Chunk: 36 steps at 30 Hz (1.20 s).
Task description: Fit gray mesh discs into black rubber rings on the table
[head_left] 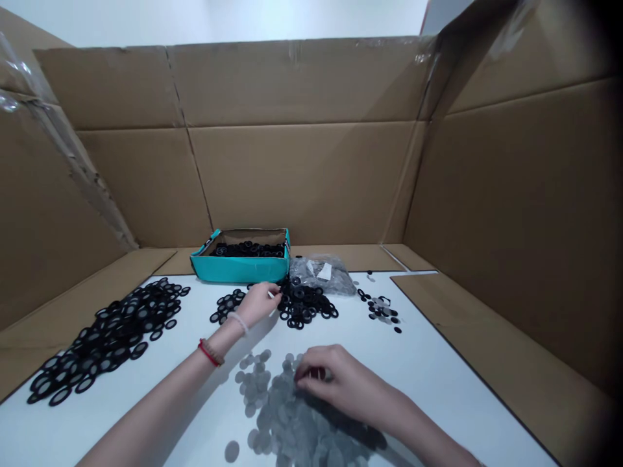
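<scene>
The only writing I can see is on a small white label (324, 271) inside a clear plastic bag (335, 279), and it is too small and blurred for reading. No brand can be read. The bag lies at the far edge of the white desk (452, 389) and it is full of gray mesh discs. Just beside it stands a teal box (238, 270) with open top, and black rubber rings (248, 249) lie inside it. Behind these things, cardboard walls (302, 181) stand around the desk.

The left hand (260, 305) is in the middle of the desk, near the far side. Its fingers (273, 293) are pinched together on a small white piece (270, 294), at the edge of a heap of black rings (304, 303). Another small heap of rings (226, 306) lies under and beside this hand, and a large spread of rings (107, 340) lies farther to the left. On the left wrist there is a white bead bracelet (237, 322) and a red cord with beads (210, 353).

The right hand (335, 383) is nearer to the person, over a wide pile of gray discs (287, 415). Its fingers (305, 371) are bent and touch the pile, but I cannot tell if they hold a disc. A mixed small group of rings and discs (379, 312) lies on the right side of the desk.
</scene>
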### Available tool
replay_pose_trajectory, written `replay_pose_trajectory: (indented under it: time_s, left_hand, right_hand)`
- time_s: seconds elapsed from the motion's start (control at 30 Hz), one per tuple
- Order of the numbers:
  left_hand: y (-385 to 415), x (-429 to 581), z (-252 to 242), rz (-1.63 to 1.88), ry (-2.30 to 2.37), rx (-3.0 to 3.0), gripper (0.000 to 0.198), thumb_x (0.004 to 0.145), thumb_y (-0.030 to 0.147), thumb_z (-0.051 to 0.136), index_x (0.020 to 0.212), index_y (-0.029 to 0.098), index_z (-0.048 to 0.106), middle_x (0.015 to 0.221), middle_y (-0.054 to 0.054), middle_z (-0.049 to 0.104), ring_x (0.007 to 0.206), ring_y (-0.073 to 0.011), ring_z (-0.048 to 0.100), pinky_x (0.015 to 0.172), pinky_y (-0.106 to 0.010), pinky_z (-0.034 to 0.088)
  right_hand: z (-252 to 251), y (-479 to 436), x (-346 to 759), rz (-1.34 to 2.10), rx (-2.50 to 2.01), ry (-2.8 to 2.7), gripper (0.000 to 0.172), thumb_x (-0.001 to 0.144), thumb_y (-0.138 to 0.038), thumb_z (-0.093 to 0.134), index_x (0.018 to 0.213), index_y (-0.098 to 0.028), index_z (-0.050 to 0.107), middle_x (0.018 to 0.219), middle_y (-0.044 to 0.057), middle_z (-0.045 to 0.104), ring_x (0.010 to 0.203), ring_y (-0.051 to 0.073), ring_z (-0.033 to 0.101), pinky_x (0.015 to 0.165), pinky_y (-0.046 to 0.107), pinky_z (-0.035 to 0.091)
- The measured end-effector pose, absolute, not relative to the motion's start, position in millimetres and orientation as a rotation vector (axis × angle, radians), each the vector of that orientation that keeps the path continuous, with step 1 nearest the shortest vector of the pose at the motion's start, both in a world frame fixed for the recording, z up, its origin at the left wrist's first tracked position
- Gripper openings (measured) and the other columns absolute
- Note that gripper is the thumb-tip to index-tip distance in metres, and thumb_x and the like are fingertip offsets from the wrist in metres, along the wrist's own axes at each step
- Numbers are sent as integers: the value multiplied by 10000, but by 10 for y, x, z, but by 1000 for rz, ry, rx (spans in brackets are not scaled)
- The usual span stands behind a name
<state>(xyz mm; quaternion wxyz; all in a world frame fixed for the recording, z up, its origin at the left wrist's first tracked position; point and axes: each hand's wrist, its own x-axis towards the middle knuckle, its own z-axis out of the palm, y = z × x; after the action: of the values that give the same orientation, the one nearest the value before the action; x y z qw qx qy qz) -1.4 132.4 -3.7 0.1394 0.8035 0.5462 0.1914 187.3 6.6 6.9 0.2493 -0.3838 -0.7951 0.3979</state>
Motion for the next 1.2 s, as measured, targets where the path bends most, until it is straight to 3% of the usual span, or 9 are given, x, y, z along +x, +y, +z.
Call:
replay_pose_trajectory:
  time_s: [0.1,0.27,0.47,0.63,0.97,1.2]
  left_hand:
    - [1050,18,25,531,1372,2225,316,847,332,408,834,124,644,759,-52,661,689,-182,598,587,-237,424]
    - [546,75,225,625,1114,2031,270,833,347,454,807,145,631,769,-24,632,708,-164,567,589,-215,412]
    - [298,126,268,761,1134,1951,152,798,255,513,796,162,633,816,-32,601,732,-160,549,659,-237,414]
    - [288,147,149,904,1120,1797,137,767,263,560,813,154,629,830,-43,599,750,-168,551,689,-253,420]
    - [332,198,160,884,1084,1396,205,632,313,679,665,143,569,577,43,474,566,-104,424,544,-219,325]
    - [332,164,153,857,1080,1272,263,651,380,686,738,140,619,704,-8,569,650,-133,518,581,-226,380]
  right_hand:
    - [66,130,1870,1027,-1094,-1908,124,828,-212,538,864,-201,657,764,9,648,708,158,591,663,246,443]
    - [27,236,1900,989,-1137,-1556,221,802,-274,578,1000,-178,598,714,4,616,706,163,577,676,263,445]
    - [-77,303,1885,1131,-1112,-1525,191,753,-339,620,813,-161,656,773,37,649,740,180,583,672,273,443]
    - [-71,307,1869,1189,-1101,-1537,238,737,-389,633,698,-157,597,671,3,584,638,143,531,577,240,403]
    - [-118,306,1849,1297,-1009,-1471,249,716,-371,673,834,-164,601,773,22,599,733,155,564,686,273,449]
    - [-82,325,1863,1244,-1108,-1485,226,737,-376,637,784,-157,604,691,1,574,659,141,541,615,255,433]
